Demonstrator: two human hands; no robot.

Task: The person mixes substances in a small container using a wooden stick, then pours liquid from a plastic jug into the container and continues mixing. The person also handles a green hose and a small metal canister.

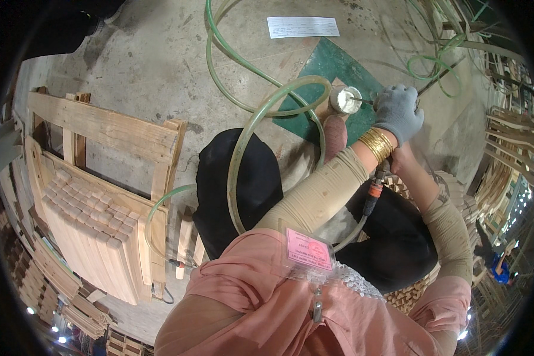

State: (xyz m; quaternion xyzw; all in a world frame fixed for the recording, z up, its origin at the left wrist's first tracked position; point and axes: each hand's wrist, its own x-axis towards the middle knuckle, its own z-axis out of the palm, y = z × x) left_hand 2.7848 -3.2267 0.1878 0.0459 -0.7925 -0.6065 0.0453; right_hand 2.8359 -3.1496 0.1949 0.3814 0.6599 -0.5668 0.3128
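Observation:
My left hand (399, 113), in a grey knit glove with gold bangles at the wrist, has its fingers curled around a thin dark stick (366, 102). The stick's other end reaches into a small round pot (340, 99) of white paste. Bare and partly covered by the left wrist, my right hand (401, 160) is closed around an air tool (383, 168). An orange and black coupling (374, 191) joins that tool to a hose. Glove and wrist hide the tool's front and most of the right fingers.
Under the pot lies a green sheet (302, 68) on the concrete floor, with a paper slip (302, 27) beyond. A green hose (243, 142) loops across my knees. At left, a wooden frame (107, 127) holds stacked wood strips (95, 237). More wood pieces (510, 142) are at right.

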